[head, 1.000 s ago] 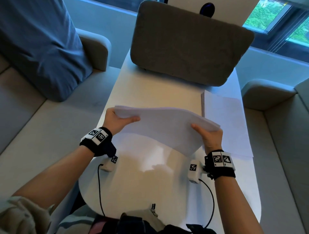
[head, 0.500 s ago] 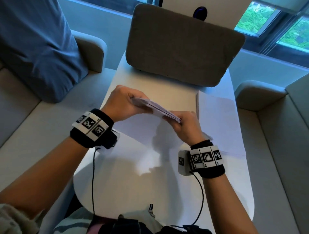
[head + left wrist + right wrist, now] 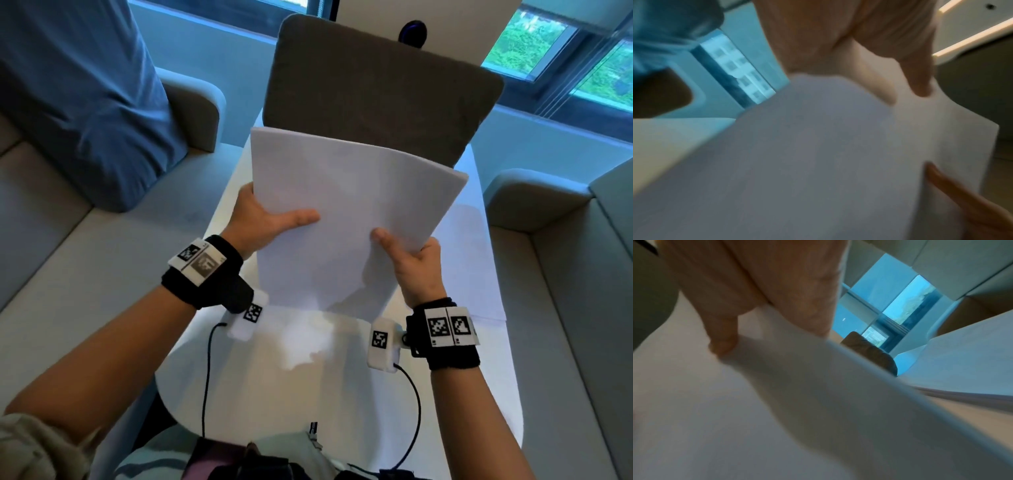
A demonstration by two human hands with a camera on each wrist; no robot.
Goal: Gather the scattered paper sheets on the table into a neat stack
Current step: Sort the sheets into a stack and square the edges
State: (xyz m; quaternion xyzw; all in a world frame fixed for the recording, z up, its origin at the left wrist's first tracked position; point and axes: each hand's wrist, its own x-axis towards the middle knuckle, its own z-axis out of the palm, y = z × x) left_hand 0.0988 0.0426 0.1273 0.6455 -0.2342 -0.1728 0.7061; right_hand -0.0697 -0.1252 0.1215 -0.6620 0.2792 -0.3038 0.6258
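Observation:
A bundle of white paper sheets (image 3: 342, 205) stands tilted upright above the white table (image 3: 308, 394), its face turned toward me. My left hand (image 3: 267, 222) grips its left edge, thumb across the front. My right hand (image 3: 411, 260) pinches the lower right edge, thumb on the front. Both wrist views are blurred; the left wrist view shows the sheets (image 3: 818, 154) under my thumb, and the right wrist view shows the sheets (image 3: 777, 402) under my right thumb. Another pile of white paper (image 3: 472, 267) lies flat on the table's right side, partly hidden behind the held bundle.
A grey cushion (image 3: 376, 85) stands at the table's far end, just behind the held sheets. Beige sofa seats (image 3: 85, 274) flank the table on both sides. A blue pillow (image 3: 78, 85) leans at the back left. Cables hang from both wrist cameras.
The held sheets went from flat and low over the table to edge-on, and now stand raised with their face toward me. Both hands moved up and apart along the lower edges.

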